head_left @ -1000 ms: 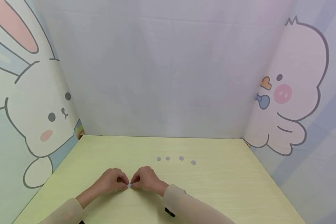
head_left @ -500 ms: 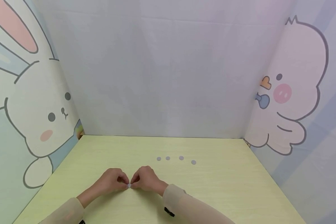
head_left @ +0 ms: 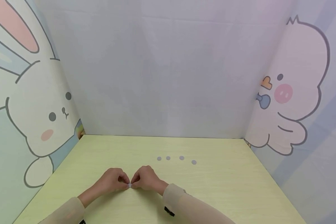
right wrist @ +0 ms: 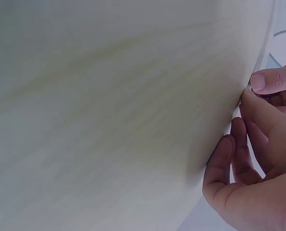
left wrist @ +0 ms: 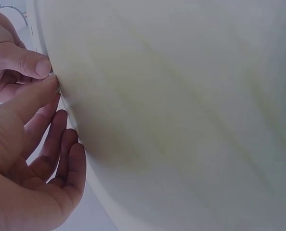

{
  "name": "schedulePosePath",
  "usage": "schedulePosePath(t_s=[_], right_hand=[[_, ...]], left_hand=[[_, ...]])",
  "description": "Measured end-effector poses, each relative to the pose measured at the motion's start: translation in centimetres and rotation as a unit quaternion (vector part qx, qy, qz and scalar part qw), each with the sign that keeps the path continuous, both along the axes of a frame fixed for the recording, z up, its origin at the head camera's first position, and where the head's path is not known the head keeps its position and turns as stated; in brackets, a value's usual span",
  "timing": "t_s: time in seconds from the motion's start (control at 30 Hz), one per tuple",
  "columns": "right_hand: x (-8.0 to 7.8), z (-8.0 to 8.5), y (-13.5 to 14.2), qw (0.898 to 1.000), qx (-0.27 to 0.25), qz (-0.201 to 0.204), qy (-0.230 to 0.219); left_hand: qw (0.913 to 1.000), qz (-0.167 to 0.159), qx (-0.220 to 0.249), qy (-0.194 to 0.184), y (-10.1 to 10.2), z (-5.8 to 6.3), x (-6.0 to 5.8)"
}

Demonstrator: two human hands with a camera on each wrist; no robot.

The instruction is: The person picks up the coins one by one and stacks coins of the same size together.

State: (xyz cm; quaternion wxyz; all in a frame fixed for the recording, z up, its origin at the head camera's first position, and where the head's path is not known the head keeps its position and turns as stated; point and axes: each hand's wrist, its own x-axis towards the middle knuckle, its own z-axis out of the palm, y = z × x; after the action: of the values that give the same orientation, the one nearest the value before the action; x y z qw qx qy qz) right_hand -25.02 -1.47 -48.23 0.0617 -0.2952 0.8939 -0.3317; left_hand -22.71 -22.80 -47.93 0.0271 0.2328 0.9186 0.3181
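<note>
A small flat grey disc (head_left: 130, 185) sits just above or on the light yellow table (head_left: 218, 186), left of the middle; its kind is too small to tell. My left hand (head_left: 113, 180) pinches its left edge between thumb and forefinger. From the other side, my right hand (head_left: 146, 179) pinches its right edge in the same way, so the fingertips nearly meet. In the left wrist view the left hand (left wrist: 32, 159) has its other fingers loosely curled beside the table surface. The right wrist view has the right hand (right wrist: 258, 154) likewise; the disc is mostly hidden by fingers there.
Several similar grey discs lie apart in a loose row farther back, among them a leftmost disc (head_left: 159, 158) and a rightmost disc (head_left: 194, 162). A pale curtain (head_left: 162, 77) hangs behind the table, with cartoon-printed cloth (head_left: 291, 124) along both sides.
</note>
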Motion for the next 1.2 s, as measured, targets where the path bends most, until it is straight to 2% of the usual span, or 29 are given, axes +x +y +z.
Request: schedulePosePath(t_s=[0.47, 0.97, 1.2], right_hand=[[0.0, -0.3, 0.2, 1.000, -0.010, -0.011, -0.020], [-0.6, -0.6, 2.2, 1.000, -0.008, 0.022, 0.005], [-1.2, -0.8, 3.8, 1.000, -0.011, 0.009, 0.017]], left_hand=[[1.0000, 0.000, -0.001, 0.009, 0.0, -0.2, 0.0], [0.9998, 0.003, -0.003, 0.018, 0.0, -0.2, -0.1], [0.9998, 0.012, -0.009, 0.013, 0.0, -0.4, -0.1]])
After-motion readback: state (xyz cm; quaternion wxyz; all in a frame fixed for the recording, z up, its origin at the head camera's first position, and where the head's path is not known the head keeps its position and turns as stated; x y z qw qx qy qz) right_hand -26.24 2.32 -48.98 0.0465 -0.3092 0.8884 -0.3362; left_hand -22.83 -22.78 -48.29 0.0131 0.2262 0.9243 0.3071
